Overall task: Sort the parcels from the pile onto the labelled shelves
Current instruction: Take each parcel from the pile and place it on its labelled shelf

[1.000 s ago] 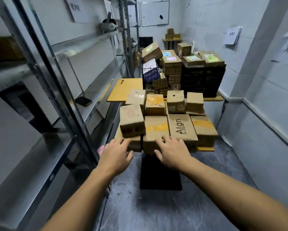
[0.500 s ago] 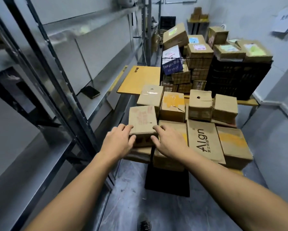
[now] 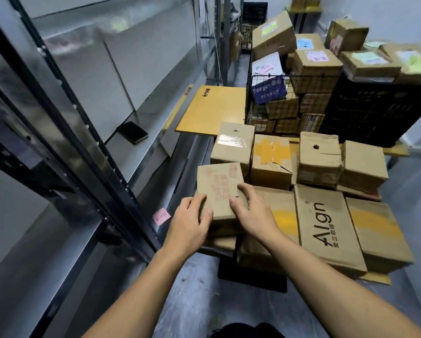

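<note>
You're at the pick-up step: left hand [image 3: 189, 224] and right hand [image 3: 254, 214] each have a grip on the red-printed parcel [image 3: 218, 185] atop the pile's [image 3: 322, 237] near-left corner, so lift it clear and find its labelled shelf [image 3: 160, 118].

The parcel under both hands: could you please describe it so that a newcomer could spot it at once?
Find the metal shelf rack on the left; a pile of cardboard parcels stands beside it. At the pile's near-left corner, the left hand and right hand hold one parcel. It alone has red print on top, unlike the black-lettered Align box to its right.
</note>
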`<state>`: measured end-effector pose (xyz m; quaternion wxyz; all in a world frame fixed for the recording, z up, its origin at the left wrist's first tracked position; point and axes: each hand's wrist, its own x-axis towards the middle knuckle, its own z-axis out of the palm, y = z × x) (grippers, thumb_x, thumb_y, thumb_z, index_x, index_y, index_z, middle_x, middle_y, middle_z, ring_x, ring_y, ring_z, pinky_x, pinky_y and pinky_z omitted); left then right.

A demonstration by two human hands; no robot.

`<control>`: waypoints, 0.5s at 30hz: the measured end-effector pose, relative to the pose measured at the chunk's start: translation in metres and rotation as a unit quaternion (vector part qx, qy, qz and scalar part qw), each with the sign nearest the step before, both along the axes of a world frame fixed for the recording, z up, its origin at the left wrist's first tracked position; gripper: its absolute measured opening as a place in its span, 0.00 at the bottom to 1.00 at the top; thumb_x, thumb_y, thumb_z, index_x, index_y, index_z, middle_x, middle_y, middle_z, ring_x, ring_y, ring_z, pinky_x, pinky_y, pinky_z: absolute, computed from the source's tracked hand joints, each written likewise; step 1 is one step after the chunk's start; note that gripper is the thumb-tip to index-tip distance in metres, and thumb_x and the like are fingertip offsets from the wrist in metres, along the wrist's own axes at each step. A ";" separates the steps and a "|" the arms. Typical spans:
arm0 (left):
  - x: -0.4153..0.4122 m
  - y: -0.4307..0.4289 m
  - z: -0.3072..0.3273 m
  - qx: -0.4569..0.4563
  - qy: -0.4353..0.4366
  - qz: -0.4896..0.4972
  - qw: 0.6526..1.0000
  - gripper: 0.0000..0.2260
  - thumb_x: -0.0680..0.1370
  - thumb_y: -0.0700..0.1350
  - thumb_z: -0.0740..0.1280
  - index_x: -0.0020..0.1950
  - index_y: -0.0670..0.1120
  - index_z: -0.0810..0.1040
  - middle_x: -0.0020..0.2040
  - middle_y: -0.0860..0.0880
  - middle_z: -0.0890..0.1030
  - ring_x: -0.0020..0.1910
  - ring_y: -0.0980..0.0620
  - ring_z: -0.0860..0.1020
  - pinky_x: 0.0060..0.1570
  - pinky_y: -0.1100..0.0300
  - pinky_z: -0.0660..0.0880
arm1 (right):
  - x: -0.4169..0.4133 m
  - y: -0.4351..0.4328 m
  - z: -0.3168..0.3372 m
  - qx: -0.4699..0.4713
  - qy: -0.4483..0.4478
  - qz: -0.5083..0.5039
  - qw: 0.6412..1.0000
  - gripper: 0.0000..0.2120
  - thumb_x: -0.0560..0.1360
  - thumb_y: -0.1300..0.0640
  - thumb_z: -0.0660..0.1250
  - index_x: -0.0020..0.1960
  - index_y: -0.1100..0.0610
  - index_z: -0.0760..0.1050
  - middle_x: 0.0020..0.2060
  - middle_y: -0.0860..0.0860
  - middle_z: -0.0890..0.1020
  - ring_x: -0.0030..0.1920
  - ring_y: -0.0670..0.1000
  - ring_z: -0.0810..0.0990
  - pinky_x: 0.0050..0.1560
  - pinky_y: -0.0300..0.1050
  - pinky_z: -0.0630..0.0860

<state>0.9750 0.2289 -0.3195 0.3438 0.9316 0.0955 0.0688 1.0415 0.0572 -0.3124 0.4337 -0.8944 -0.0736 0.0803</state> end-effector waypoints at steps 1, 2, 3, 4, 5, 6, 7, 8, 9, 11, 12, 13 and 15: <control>-0.001 -0.002 0.000 -0.005 -0.016 0.004 1.000 0.20 0.80 0.54 0.62 0.71 0.52 0.69 0.64 0.51 0.72 0.63 0.52 0.71 0.61 0.63 0.65 | -0.001 0.000 -0.001 0.021 -0.002 -0.009 1.000 0.23 0.80 0.48 0.66 0.73 0.49 0.68 0.69 0.53 0.75 0.69 0.54 0.72 0.67 0.45 0.67; -0.004 -0.005 0.002 -0.010 -0.029 0.006 1.000 0.20 0.79 0.53 0.64 0.71 0.52 0.70 0.63 0.52 0.71 0.61 0.56 0.70 0.59 0.69 0.62 | -0.002 -0.001 -0.002 0.043 0.001 -0.020 0.999 0.22 0.80 0.48 0.66 0.72 0.49 0.69 0.69 0.52 0.75 0.68 0.53 0.73 0.66 0.45 0.68; -0.006 -0.009 0.004 -0.019 -0.044 0.006 0.999 0.20 0.79 0.52 0.65 0.70 0.52 0.71 0.62 0.54 0.71 0.59 0.62 0.69 0.57 0.75 0.60 | -0.003 -0.003 -0.003 0.067 0.006 -0.033 0.997 0.21 0.80 0.48 0.67 0.71 0.48 0.69 0.68 0.50 0.76 0.67 0.52 0.74 0.66 0.46 0.70; -0.009 -0.013 0.007 -0.036 -0.059 0.005 0.998 0.19 0.78 0.52 0.66 0.69 0.52 0.72 0.61 0.55 0.70 0.57 0.66 0.68 0.55 0.79 0.58 | -0.004 -0.007 -0.005 0.093 0.014 -0.046 0.994 0.20 0.80 0.48 0.67 0.70 0.47 0.69 0.67 0.49 0.77 0.66 0.52 0.75 0.66 0.47 0.72; -0.013 -0.017 0.011 -0.062 -0.075 0.001 0.995 0.19 0.78 0.52 0.67 0.69 0.52 0.73 0.61 0.56 0.70 0.57 0.69 0.68 0.54 0.81 0.58 | -0.006 -0.011 -0.006 0.119 0.026 -0.054 0.991 0.19 0.79 0.47 0.67 0.69 0.46 0.70 0.65 0.48 0.77 0.65 0.51 0.76 0.66 0.49 0.73; -0.015 -0.021 0.015 -0.093 -0.090 -0.002 0.992 0.20 0.77 0.53 0.67 0.68 0.52 0.74 0.61 0.56 0.71 0.59 0.70 0.68 0.55 0.81 0.60 | -0.008 -0.017 -0.008 0.147 0.040 -0.060 0.986 0.18 0.79 0.46 0.68 0.67 0.44 0.70 0.65 0.47 0.77 0.64 0.51 0.76 0.66 0.53 0.74; -0.017 -0.025 0.019 -0.124 -0.107 -0.005 0.986 0.20 0.76 0.53 0.66 0.67 0.52 0.75 0.62 0.56 0.72 0.61 0.69 0.69 0.56 0.79 0.62 | -0.009 -0.022 -0.009 0.173 0.054 -0.064 0.981 0.17 0.78 0.44 0.68 0.65 0.40 0.70 0.64 0.47 0.78 0.64 0.51 0.77 0.65 0.56 0.75; -0.019 -0.028 0.022 -0.156 -0.124 -0.001 0.980 0.20 0.75 0.53 0.66 0.66 0.52 0.75 0.61 0.56 0.74 0.62 0.67 0.71 0.57 0.77 0.64 | -0.011 -0.028 -0.009 0.199 0.065 -0.066 0.976 0.15 0.78 0.43 0.68 0.63 0.38 0.70 0.63 0.47 0.78 0.63 0.51 0.78 0.64 0.58 0.76; -0.020 -0.032 0.026 -0.188 -0.141 0.007 0.972 0.19 0.76 0.52 0.66 0.66 0.51 0.75 0.61 0.55 0.75 0.62 0.65 0.72 0.57 0.75 0.67 | -0.012 -0.035 -0.010 0.224 0.073 -0.066 0.970 0.13 0.78 0.44 0.68 0.61 0.36 0.71 0.62 0.48 0.78 0.62 0.51 0.79 0.63 0.59 0.77; -0.021 -0.041 0.029 -0.238 -0.152 0.028 0.959 0.18 0.76 0.47 0.66 0.66 0.52 0.75 0.61 0.56 0.74 0.62 0.63 0.73 0.56 0.74 0.69 | -0.014 -0.048 -0.010 0.273 0.087 -0.073 0.955 0.13 0.79 0.48 0.68 0.59 0.34 0.71 0.61 0.52 0.79 0.60 0.52 0.81 0.62 0.61 0.78; -0.020 -0.045 0.027 -0.246 -0.147 0.040 0.957 0.18 0.76 0.48 0.66 0.66 0.55 0.73 0.62 0.57 0.73 0.63 0.63 0.73 0.57 0.74 0.69 | -0.015 -0.054 -0.010 0.295 0.093 -0.080 0.948 0.13 0.79 0.49 0.67 0.59 0.35 0.72 0.61 0.53 0.80 0.60 0.53 0.82 0.62 0.63 0.78; -0.020 -0.048 0.025 -0.249 -0.136 0.047 0.958 0.19 0.75 0.51 0.66 0.66 0.58 0.72 0.63 0.58 0.72 0.64 0.64 0.72 0.58 0.74 0.69 | -0.016 -0.060 -0.009 0.317 0.097 -0.085 0.939 0.13 0.79 0.50 0.67 0.60 0.37 0.72 0.61 0.54 0.80 0.60 0.54 0.82 0.62 0.64 0.77; -0.021 -0.055 0.019 -0.279 -0.106 0.045 0.953 0.21 0.74 0.57 0.65 0.68 0.61 0.70 0.65 0.58 0.72 0.65 0.64 0.71 0.60 0.71 0.69 | -0.020 -0.068 -0.008 0.357 0.105 -0.091 0.924 0.13 0.80 0.51 0.67 0.63 0.42 0.72 0.60 0.56 0.81 0.60 0.56 0.82 0.63 0.67 0.76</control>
